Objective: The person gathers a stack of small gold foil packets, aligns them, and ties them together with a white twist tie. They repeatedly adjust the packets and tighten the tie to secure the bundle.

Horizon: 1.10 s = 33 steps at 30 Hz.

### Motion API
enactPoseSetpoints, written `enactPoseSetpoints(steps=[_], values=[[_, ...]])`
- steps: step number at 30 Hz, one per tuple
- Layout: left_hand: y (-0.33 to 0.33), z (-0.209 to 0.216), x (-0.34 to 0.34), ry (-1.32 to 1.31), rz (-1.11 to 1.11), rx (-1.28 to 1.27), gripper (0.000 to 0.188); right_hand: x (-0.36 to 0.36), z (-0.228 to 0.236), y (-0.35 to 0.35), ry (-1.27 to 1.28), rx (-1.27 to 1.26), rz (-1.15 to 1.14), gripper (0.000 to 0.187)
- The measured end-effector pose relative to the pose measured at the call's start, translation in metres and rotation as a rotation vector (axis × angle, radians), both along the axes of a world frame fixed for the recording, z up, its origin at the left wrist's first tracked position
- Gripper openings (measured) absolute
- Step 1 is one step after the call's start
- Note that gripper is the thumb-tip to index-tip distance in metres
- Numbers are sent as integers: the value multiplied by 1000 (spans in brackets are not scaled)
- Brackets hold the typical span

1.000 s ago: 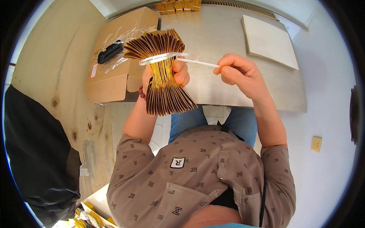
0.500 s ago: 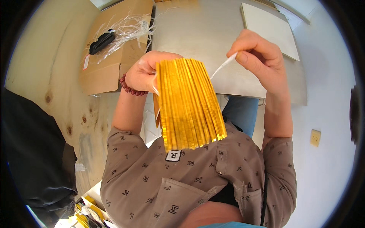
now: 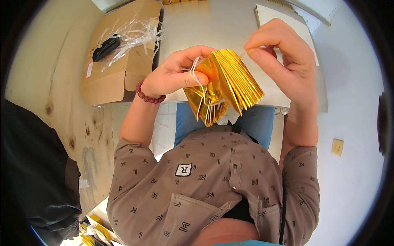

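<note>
My left hand (image 3: 180, 71) is closed on a thick bundle of shiny gold foil sheets (image 3: 240, 82), held up over the near edge of the table. The bundle is folded, with stacked edges fanning to the right and a smooth gold face turned toward the thumb. White strings (image 3: 199, 90) loop over the left thumb and hang down across the gold face. To the right of the bundle, my right hand (image 3: 285, 57) pinches a thin pale strip (image 3: 243, 54) between thumb and index finger. Its far end runs to the bundle's upper edge.
On the table's left lies a cardboard box (image 3: 104, 84) with clear plastic strips (image 3: 137, 39) and a black object (image 3: 106, 48) on top. A white board (image 3: 262, 16) lies at the back right. Dark cloth (image 3: 37, 164) hangs at the left, above a container of gold pieces (image 3: 94, 229).
My left hand has tilted and turned the bundle, raising its lower end so the smooth face and strings show. The right hand still pinches the strip, now closer to the bundle.
</note>
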<state>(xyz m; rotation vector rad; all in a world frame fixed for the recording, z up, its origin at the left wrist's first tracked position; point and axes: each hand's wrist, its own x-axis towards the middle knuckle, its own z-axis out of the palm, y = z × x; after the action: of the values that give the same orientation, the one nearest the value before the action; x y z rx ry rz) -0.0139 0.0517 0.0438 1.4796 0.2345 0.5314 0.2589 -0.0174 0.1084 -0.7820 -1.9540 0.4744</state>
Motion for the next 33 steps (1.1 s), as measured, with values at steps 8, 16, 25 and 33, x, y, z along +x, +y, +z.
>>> enactPoseSetpoints(steps=[8, 16, 25, 33], values=[[5, 11, 20, 236, 389, 580, 38, 2, -6, 0, -11, -303, -206, 20], [18, 32, 30, 341, 570, 1337, 43, 1, -4, 10, -261, -290, -384, 72], [19, 52, 33, 212, 529, 1615, 51, 0, -6, 7, -341, -151, -337, 66], [17, 65, 22, 183, 424, 1661, 57, 13, 9, -23, -310, -203, -514, 37]])
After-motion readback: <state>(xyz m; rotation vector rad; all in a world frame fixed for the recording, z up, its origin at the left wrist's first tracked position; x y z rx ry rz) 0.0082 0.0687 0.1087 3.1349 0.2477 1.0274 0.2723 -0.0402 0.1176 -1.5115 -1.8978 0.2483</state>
